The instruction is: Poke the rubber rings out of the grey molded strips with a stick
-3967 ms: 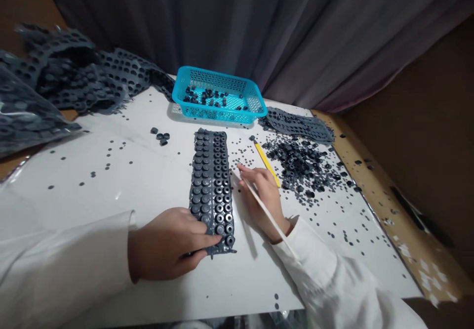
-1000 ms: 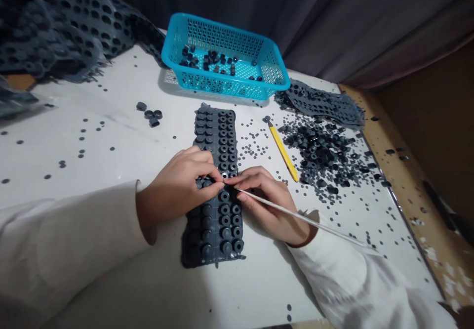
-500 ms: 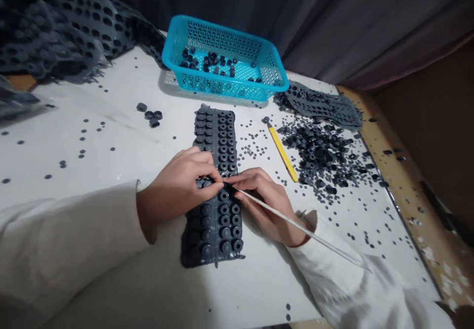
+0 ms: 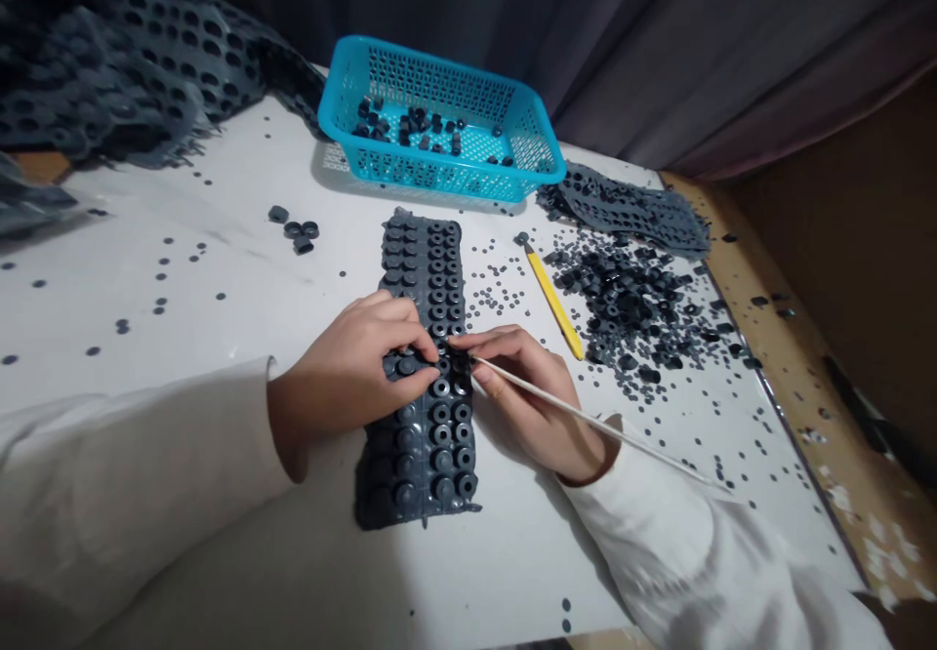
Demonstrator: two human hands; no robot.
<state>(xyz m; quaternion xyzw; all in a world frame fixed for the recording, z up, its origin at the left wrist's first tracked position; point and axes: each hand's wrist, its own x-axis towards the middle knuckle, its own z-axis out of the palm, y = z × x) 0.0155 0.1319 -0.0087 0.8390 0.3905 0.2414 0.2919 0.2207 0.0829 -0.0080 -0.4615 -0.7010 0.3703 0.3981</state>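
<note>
A dark grey moulded rubber sheet (image 4: 423,435) with rows of round knobs lies lengthwise in front of me; many knobs on its right half have open centres. My left hand (image 4: 358,357) reaches over its left side, thumb and forefinger curled on the knobs near the middle. My right hand (image 4: 531,396) lies at the sheet's right edge, closed on a thin white stick (image 4: 586,418). Its shaft slants back over the right wrist. The stick's front end is among dark parts at the fingertips, and its contact there is hard to make out.
A blue plastic basket (image 4: 446,162) holding small black rubber pieces stands behind. To the right are a yellow-handled cutter (image 4: 554,304), a heap of black pieces (image 4: 633,294) and a punched sheet (image 4: 636,209). More punched sheets (image 4: 161,55) pile up at back left. Small discs are scattered around.
My right hand and the stick have shifted slightly right, away from the left fingertips. The left thumb and forefinger have parted a little. The whole view has moved slightly.
</note>
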